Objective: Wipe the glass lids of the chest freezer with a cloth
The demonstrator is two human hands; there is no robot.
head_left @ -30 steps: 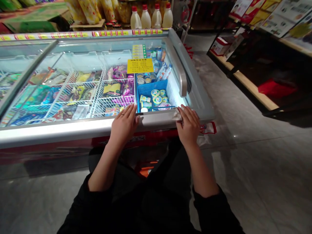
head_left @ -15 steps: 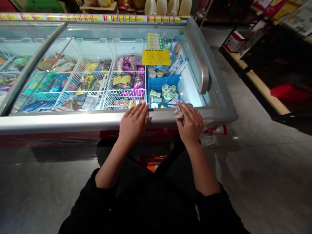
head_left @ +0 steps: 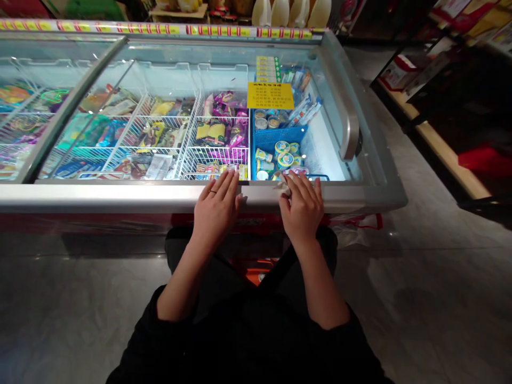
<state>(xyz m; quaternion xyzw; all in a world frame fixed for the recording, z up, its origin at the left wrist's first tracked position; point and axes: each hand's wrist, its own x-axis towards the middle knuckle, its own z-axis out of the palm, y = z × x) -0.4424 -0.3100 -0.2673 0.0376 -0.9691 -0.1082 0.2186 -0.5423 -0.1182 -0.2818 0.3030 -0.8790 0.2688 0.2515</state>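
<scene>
My left hand lies flat on the silver front rim of a glass-topped chest freezer, fingers stretched towards the glass and a ring on one finger. To its right, my right hand presses a crumpled white tissue or cloth against the same rim. Part of that white piece is hidden under the fingers. Under the glass, just beyond my hands, a blue basket holds several ice cream cups. White wire baskets with bagged frozen goods stand to the left of it.
A yellow notice sits on the freezer's glass, and a grey handle runs near its right end. Price labels line the back edge. On the right stands a shelf with boxes. Something orange shows low between my knees.
Both hands have slid a little to the left along the rim, the right one with the white piece under it. The view has turned slightly left.
</scene>
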